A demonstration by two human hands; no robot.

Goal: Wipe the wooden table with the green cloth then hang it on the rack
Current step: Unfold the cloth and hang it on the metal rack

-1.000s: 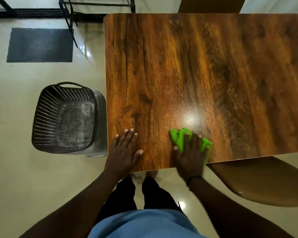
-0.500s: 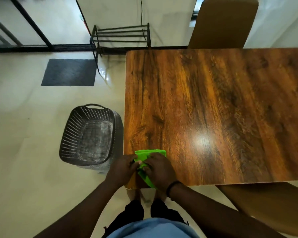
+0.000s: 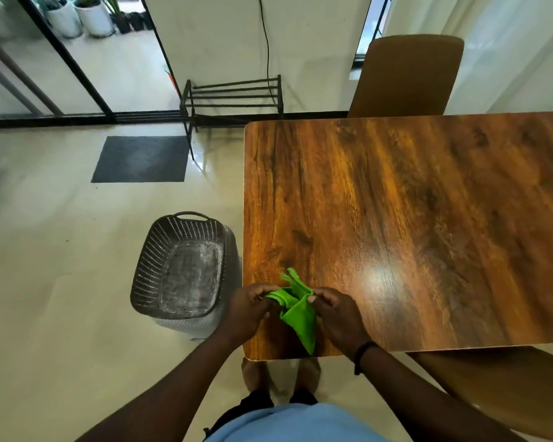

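Now green cloth [image 3: 296, 309] lifted between hands

The bright green cloth [image 3: 296, 311] is plain; the rectangular wooden table [image 3: 428, 218] shows streaked orange-brown grain; the perforated plastic basket [image 3: 160, 269] is dark grey.

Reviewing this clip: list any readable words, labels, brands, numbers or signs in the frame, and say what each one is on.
None: no readable text shows anywhere.
The green cloth, wooden table, rack, basket, floor mat and chair show no print, label or number.
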